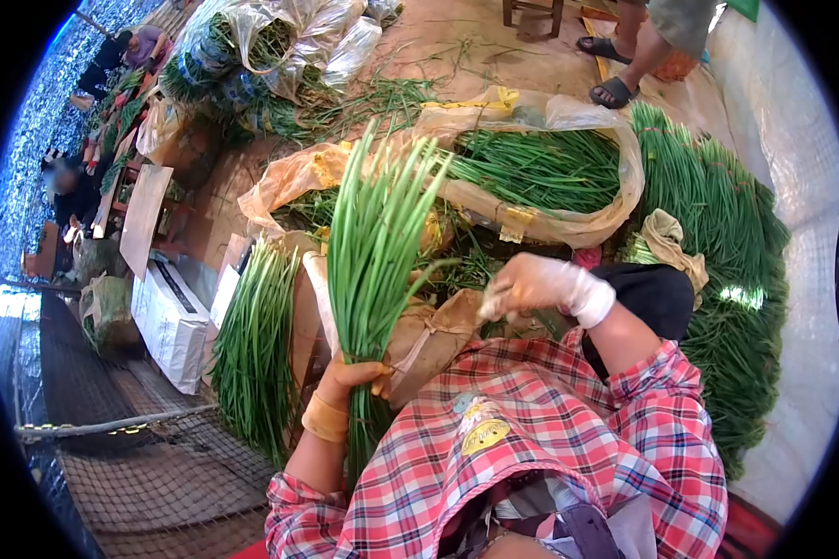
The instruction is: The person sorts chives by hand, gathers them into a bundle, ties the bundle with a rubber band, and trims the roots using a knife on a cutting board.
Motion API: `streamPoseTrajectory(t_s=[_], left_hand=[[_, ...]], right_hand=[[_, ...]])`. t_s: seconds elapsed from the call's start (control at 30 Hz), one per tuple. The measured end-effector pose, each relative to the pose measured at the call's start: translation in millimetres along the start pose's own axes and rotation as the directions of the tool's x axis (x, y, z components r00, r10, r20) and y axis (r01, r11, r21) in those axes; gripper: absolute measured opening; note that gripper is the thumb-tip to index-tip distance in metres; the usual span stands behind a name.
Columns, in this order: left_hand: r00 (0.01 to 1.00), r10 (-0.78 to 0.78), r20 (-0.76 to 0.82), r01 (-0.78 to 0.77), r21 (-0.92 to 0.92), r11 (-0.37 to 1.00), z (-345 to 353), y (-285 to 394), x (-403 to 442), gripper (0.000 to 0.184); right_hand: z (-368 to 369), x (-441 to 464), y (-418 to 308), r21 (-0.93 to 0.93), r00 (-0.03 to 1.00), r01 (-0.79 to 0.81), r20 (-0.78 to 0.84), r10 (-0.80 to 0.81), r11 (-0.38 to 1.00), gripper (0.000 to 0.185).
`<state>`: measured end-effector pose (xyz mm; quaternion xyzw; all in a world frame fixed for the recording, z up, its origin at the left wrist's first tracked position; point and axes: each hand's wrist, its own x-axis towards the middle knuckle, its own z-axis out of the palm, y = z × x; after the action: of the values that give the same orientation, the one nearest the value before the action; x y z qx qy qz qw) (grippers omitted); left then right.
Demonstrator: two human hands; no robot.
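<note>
My left hand (352, 377) is wrapped round the lower part of a bunch of green chives (371, 252). The stalks stand nearly upright, pale tips fanning out at the top, and one bent stalk juts to the right. To the right of the bunch, apart from it, my right hand (527, 287) wears a pale glove with white wrapping at the wrist. Its fingers are curled downward and pressed together; whether anything is between them cannot be made out. Below it, a brown sheet (433, 345) covers my lap. A pile of chives (261, 345) lies by my left arm.
An open plastic bag (629, 177) of greens stands ahead, beside another bag (275, 191). Long stacked chives (727, 279) line the right side. A white box (170, 321) and netting (158, 466) are at left. A person's sandalled feet (615, 91) stand at top right; other people sit far left.
</note>
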<state>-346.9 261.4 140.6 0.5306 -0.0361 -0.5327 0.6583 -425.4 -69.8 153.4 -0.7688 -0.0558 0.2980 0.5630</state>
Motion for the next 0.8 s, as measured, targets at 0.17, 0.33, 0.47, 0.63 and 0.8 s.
streamPoseTrajectory(t_s=[0.17,0.33,0.47,0.63,0.8], left_hand=[[0.992,0.058,0.114,-0.053,-0.048,0.997,11.1,20.7,11.2,0.022],[0.99,0.118,0.078,-0.111,-0.091,0.99,41.5,40.8,16.4,0.023],[0.988,0.126,0.086,-0.113,-0.14,0.984,49.2,43.7,20.2,0.024],[0.989,0.13,0.072,-0.128,-0.029,0.991,76.0,53.6,34.4,0.031],[0.846,0.532,-0.036,-0.335,0.74,0.583,87.7,44.4,88.0,0.067]], right_hand=[[40.0,25.1,34.7,0.542,0.986,-0.09,0.166,-0.001,0.836,0.033],[34.1,50.7,40.7,0.669,0.931,0.295,-0.361,-0.048,0.682,0.029],[-7.9,24.6,54.6,0.579,0.77,0.51,-0.637,-0.038,0.636,0.046],[-14.0,26.0,21.7,0.074,0.85,0.149,-0.519,-0.089,0.986,0.09],[-28.4,46.9,-20.4,0.531,0.693,0.721,-0.566,-0.446,0.446,0.097]])
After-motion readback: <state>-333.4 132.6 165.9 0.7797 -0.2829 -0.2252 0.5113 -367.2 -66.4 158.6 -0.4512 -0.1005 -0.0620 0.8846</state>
